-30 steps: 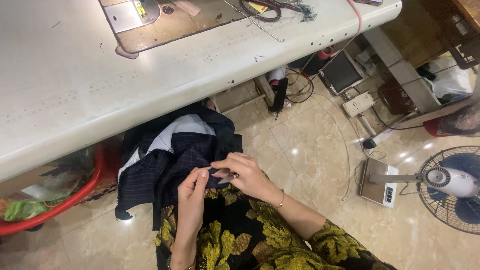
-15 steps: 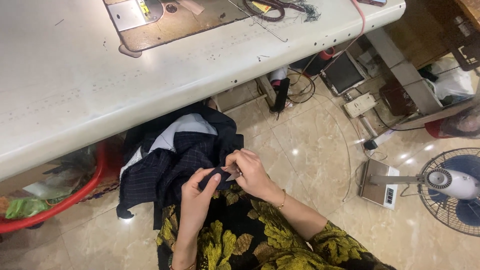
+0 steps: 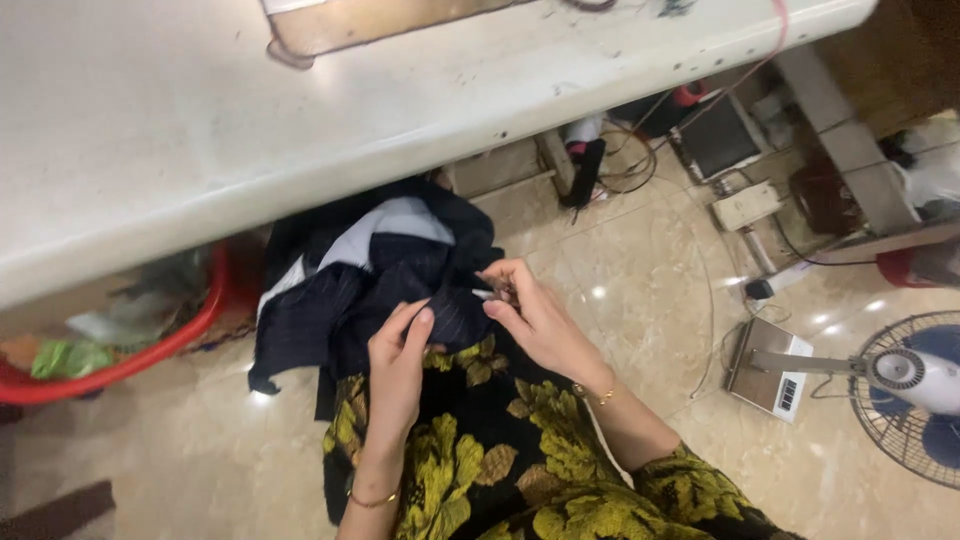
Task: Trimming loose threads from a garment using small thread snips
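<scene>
A dark navy pinstriped garment (image 3: 370, 290) with a pale grey lining lies bunched on my lap, below the edge of the white sewing table (image 3: 300, 140). My left hand (image 3: 400, 355) pinches a fold of the dark cloth near its lower edge. My right hand (image 3: 525, 310) sits just right of it, fingers closed on the cloth's edge together with a small thin metal tool (image 3: 485, 293) whose kind I cannot make out. My lap is covered by black fabric with a yellow leaf print (image 3: 480, 460).
A red plastic basket (image 3: 150, 345) with cloth scraps stands under the table at left. Cables, a power strip (image 3: 745, 205) and a foot pedal (image 3: 715, 135) lie on the tiled floor at right. A floor fan (image 3: 910, 395) stands at the far right.
My view has shifted so the table fills more of the top. My hands have drawn slightly apart on the dark cloth, the right hand lifting its edge.
</scene>
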